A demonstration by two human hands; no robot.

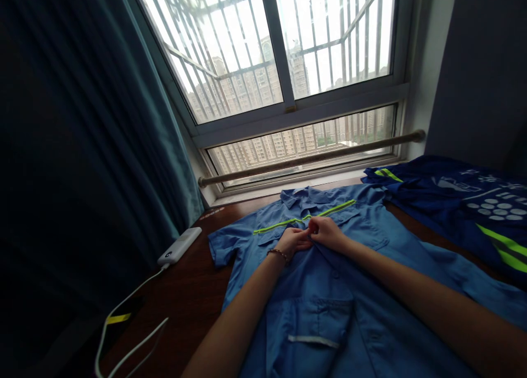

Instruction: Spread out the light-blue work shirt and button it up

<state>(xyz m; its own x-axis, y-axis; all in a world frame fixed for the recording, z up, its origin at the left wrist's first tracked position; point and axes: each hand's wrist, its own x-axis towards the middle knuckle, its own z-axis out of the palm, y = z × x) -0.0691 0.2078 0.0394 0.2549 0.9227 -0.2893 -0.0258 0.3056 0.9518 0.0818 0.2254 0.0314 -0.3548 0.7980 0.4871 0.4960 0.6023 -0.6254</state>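
A light-blue short-sleeved work shirt (pixel 247 268) with yellow-green stripes across its chest lies spread out, collar toward the window. My left hand (pixel 294 241), a bracelet at its wrist, pinches the shirt's front placket just below the stripe. Touching it from the right, my right hand (pixel 325 232) grips the same fold of cloth with thumb and fingers. Whether a button sits between the fingertips is hidden. Nearer to me, a bunched part of the blue cloth shows a pocket and a pale strip.
On the left of the brown wooden surface (pixel 185 290) lies a white power bank (pixel 180 246) with a white cable (pixel 123 301). A dark-blue printed garment (pixel 473 202) lies at right. Behind are a barred window (pixel 288 106), a rail (pixel 308 159) and a blue curtain (pixel 135 120).
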